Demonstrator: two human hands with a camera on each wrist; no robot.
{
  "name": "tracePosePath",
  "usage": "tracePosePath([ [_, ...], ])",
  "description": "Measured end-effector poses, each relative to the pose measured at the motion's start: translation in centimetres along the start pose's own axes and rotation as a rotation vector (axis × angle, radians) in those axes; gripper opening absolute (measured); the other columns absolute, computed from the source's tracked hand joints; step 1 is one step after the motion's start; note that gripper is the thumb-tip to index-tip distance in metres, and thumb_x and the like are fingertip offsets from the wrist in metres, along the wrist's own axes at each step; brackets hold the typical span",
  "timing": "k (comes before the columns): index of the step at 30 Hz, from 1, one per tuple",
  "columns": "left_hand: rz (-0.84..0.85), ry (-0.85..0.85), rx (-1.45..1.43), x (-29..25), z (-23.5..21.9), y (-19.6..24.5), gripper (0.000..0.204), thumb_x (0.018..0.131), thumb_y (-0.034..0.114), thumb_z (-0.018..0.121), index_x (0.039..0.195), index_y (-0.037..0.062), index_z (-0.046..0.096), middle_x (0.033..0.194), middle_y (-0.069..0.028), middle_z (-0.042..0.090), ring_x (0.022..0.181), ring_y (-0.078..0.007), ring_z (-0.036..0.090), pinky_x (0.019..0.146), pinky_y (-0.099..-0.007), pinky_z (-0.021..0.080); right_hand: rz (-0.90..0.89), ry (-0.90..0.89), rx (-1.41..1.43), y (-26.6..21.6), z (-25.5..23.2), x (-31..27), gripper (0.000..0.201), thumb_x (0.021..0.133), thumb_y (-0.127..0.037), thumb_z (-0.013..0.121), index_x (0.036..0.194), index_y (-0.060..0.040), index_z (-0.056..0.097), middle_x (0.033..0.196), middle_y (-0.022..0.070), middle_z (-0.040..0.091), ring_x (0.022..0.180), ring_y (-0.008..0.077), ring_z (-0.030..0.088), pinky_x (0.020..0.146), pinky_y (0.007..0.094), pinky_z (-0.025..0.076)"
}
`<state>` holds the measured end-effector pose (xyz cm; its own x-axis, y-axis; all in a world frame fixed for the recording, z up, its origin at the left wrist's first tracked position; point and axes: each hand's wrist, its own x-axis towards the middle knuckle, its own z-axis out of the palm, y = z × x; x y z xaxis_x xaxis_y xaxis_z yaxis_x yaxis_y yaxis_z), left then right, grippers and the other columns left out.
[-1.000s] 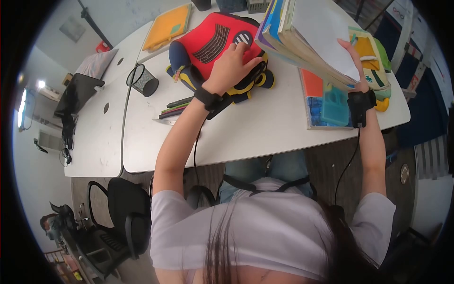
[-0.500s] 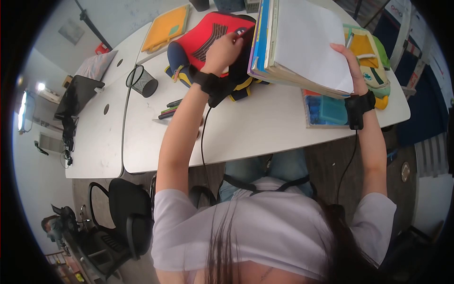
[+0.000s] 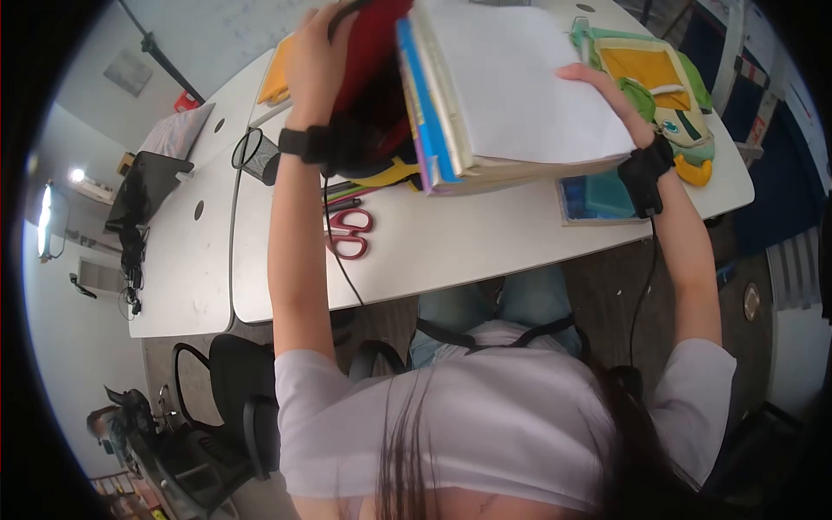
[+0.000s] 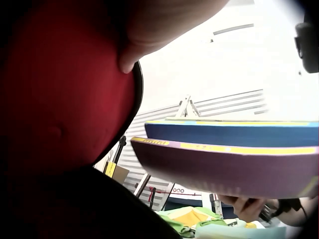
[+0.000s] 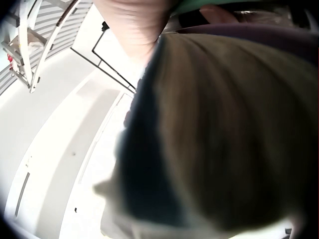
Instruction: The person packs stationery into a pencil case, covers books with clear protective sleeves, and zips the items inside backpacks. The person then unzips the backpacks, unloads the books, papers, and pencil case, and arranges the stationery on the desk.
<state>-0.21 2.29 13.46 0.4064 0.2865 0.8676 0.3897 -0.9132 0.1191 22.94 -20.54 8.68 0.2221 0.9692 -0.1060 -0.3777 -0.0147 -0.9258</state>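
Observation:
The left hand (image 3: pixel 317 74) grips the raised edge of a red and navy backpack (image 3: pixel 374 56), whose dark inside shows beside the books. In the left wrist view, its thumb lies against the bag's red lining (image 4: pixel 70 89). The right hand (image 3: pixel 611 104) holds a thick stack of books (image 3: pixel 446 130) with white paper (image 3: pixel 529 87) on top, thumb over the paper and other fingers underneath. The stack hangs tilted just right of the bag. From the left wrist view, a purple book (image 4: pixel 224 169) and a blue one (image 4: pixel 229 133) face the bag, and the right hand (image 4: pixel 246 208) supports them from below.
Red-handled scissors (image 3: pixel 348 234) and several pens (image 3: pixel 342 201) lie below the bag. A mesh cup (image 3: pixel 258 158) stands to the left. A green and yellow bag (image 3: pixel 685 117) and a blue case (image 3: pixel 609 192) are on the right. An orange folder (image 3: pixel 276 74) lies behind.
The left hand has moved up and left, lifting the backpack's edge and exposing its inside. The book stack has shifted left, towards the bag. The scissors' handles have come into view.

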Motion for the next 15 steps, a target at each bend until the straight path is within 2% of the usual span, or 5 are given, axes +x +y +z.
tracePosePath([
  [6,0.077,-0.305,0.009,2.8,-2.8,4.9,0.03,0.087,0.029,0.054,0.104,0.0043,0.057,0.091,-0.0176,0.062,0.085,-0.0277,0.06,0.077,-0.0393,0.044,0.351,-0.102,0.068,1.7,2.5,4.3,0.036,0.069,-0.012,0.07,0.098,0.0024,0.056,0.089,0.0099,0.062,0.075,0.0177,0.063,0.071,0.0326,0.054],
  [9,0.279,-0.299,-0.037,1.5,-1.4,2.3,0.026,0.079,0.02,0.061,0.104,0.0128,0.061,0.09,-0.0127,0.06,0.083,-0.0342,0.056,0.073,-0.0349,0.045,0.381,-0.094,0.066,2.8,2.3,5.8,0.033,0.069,-0.012,0.07,0.096,0.0016,0.057,0.088,0.009,0.063,0.076,0.0177,0.063,0.071,0.0331,0.053],
  [11,0.257,-0.357,-0.124,-0.4,-2.5,2.0,0.029,0.078,0.017,0.061,0.106,0.0113,0.06,0.09,-0.0135,0.059,0.082,-0.0339,0.057,0.072,-0.0347,0.045,0.347,-0.113,0.038,2.3,2.0,6.0,0.031,0.069,-0.014,0.07,0.093,-0.0002,0.058,0.087,0.0084,0.063,0.075,0.0176,0.063,0.072,0.0324,0.053],
  [13,0.062,-0.665,0.029,-2.7,-3.7,0.8,0.029,0.079,0.016,0.06,0.106,0.0064,0.058,0.091,-0.0146,0.059,0.081,-0.0343,0.056,0.072,-0.0343,0.045,0.274,-0.127,-0.067,1.6,1.5,6.3,0.032,0.071,-0.018,0.069,0.095,0.0006,0.057,0.09,0.0092,0.061,0.077,0.0165,0.062,0.071,0.0287,0.053],
  [15,0.055,-0.572,0.049,-3.7,-4.1,0.5,0.027,0.08,0.015,0.059,0.105,0.004,0.057,0.091,-0.0144,0.059,0.08,-0.0343,0.056,0.072,-0.0344,0.045,0.256,-0.124,-0.082,1.3,1.3,6.5,0.031,0.072,-0.018,0.068,0.094,0.0,0.057,0.089,0.009,0.062,0.076,0.0161,0.062,0.071,0.028,0.053],
])
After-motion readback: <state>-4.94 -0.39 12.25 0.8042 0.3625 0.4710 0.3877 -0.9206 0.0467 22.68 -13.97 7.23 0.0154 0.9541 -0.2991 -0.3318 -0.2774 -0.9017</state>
